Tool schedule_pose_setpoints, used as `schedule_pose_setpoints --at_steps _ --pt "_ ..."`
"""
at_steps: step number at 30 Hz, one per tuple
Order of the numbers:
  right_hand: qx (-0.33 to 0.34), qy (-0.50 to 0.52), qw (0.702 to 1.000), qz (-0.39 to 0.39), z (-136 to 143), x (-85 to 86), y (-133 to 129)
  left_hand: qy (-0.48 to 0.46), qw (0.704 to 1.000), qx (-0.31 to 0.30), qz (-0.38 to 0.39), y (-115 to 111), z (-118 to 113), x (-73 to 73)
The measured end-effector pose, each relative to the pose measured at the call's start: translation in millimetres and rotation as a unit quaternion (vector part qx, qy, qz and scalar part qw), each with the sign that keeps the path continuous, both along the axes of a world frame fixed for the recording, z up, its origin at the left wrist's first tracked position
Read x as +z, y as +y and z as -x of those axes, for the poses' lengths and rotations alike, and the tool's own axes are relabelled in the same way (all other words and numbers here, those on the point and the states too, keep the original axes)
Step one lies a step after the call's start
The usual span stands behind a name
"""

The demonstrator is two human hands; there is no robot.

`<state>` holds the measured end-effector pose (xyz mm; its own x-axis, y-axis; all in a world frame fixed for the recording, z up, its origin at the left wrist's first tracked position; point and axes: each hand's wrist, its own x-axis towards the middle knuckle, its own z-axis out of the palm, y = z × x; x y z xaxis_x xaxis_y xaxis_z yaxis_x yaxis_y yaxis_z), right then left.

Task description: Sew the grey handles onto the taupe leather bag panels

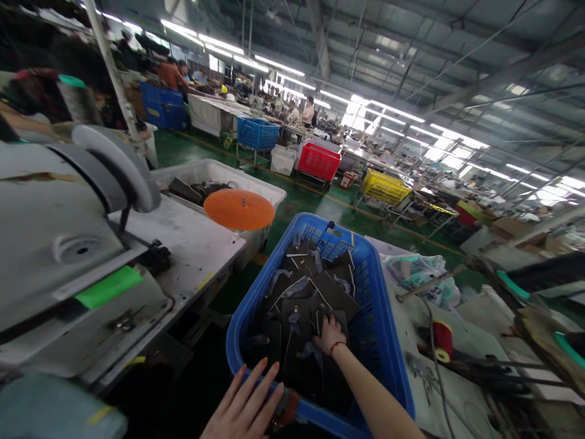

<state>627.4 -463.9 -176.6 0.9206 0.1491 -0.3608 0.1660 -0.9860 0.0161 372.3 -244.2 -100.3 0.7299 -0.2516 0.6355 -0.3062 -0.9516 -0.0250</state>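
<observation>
A blue plastic basket [395, 341] stands in front of me, holding several flat dark pieces [331, 289]. They have light edges, small brass-coloured studs and greyish translucent strips. My right hand [331, 335] reaches into the basket, its fingers spread over one of the dark pieces near the right side. I cannot see a firm grip on that piece. At the basket's near left rim lies my left hand [247, 402], fingers stretched out and apart, with nothing held in it.
On the left stands a grey sewing machine [59, 225] on a table, near an orange disc [239, 209] and a white bin [274, 194]. A red thread spool [442, 340] and plastic bag [425, 274] lie to the right. Coloured carts and distant people are behind.
</observation>
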Motion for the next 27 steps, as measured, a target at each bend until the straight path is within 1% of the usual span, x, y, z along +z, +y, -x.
schedule_pose_setpoints --at_steps 1,3,5,6,9,11,13,17,19,21,23,25,27 --pt "-0.015 -0.004 1.0 0.019 -4 -8.4 2 -0.005 1.0 0.003 0.002 -6 -6 -4.5" --pt "-0.031 -0.011 0.998 0.045 -10 -20.1 -1 -0.017 1.0 0.007 0.005 -12 -11 -15.5" --pt "-0.026 -0.023 0.998 0.057 -13 -24.3 -12 -0.005 1.0 0.011 0.015 -13 -8 -24.2" --pt "-0.02 -0.029 0.998 0.058 -13 -23.9 -19 0.008 1.0 0.012 0.021 -12 -6 -26.3" --pt "-0.01 -0.051 0.997 0.057 -11 -18.6 -37 0.014 1.0 0.007 0.017 -10 -2 -24.3" --pt "-0.019 -0.063 0.996 0.057 -11 -17.5 -41 0.005 1.0 0.008 0.004 -9 -2 -20.7" --pt "-0.04 -0.063 0.995 0.063 -12 -21.5 -36 0.005 1.0 0.014 0.009 -10 -3 -19.2" --pt "-0.091 -0.04 0.991 0.09 -19 -35.4 -10 0.006 0.999 0.023 0.028 -13 -4 -21.4" --pt "-0.109 -0.031 0.988 0.101 -23 -35.9 2 -0.007 0.999 0.023 0.021 -14 -5 -22.0" --pt "-0.112 -0.024 0.988 0.105 -30 -27.7 7 -0.014 0.999 0.024 0.017 -13 -6 -21.7" --pt "-0.099 -0.013 0.99 0.102 -37 -9.8 4 -0.017 0.999 0.031 0.02 -13 -7 -21.1" --pt "-0.078 -0.004 0.993 0.093 -46 17.0 -5 -0.025 0.999 0.035 0.021 -12 -8 -20.4" --pt "-0.054 -0.013 0.995 0.082 -56 50.3 -15 -0.03 0.999 0.03 0.006 -10 -8 -19.6"
